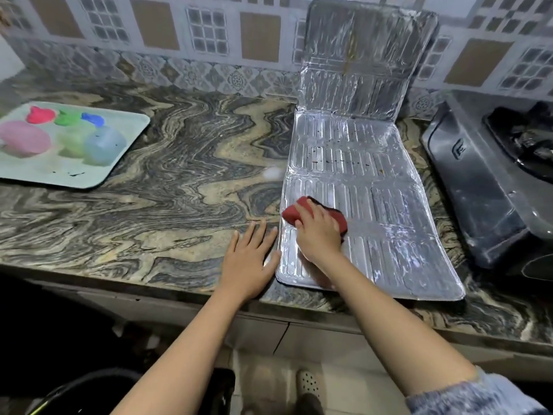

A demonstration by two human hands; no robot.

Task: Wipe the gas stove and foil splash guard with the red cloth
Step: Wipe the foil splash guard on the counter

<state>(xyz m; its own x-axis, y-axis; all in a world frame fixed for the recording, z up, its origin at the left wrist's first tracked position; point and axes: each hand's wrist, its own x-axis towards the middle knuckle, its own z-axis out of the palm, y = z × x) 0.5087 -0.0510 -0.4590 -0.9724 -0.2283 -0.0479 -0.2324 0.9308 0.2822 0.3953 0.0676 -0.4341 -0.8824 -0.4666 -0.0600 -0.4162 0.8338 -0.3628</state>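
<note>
- Swirled grey-and-tan stone countertop (179, 190) fills my head view, backed by a patterned tiled wall (209, 31).
- I see the foil splash guard (374, 205) unfolded right of centre. Its far panel stands up against the wall and the other panels lie flat on the counter, reaching almost to the front edge.
- Dark specks dot the flat panel nearest the wall.
- The red cloth (291, 215) sits on the flat foil close to its left edge, about where two panels meet.
- My right hand (318, 232) lies on top of the cloth, palm down, with the fingers curled over it and gripping it against the foil. The forearm runs in from the lower right, ending in a blue-grey knitted sleeve (478, 396).
- My left hand (248, 262) rests flat on the bare counter just beside the foil's left edge. Its fingers are straight, slightly spread and holding nothing, and the thumb is at the foil's rim.
- The gas stove (484, 181) stands at the right, just beside the foil, with part of a dark burner showing at the frame edge. Neither hand touches it.
- Far left, well apart from the hands, a pale tray (59, 172) carries pink, green and blue containers; they are too blurred to tell more.
</note>
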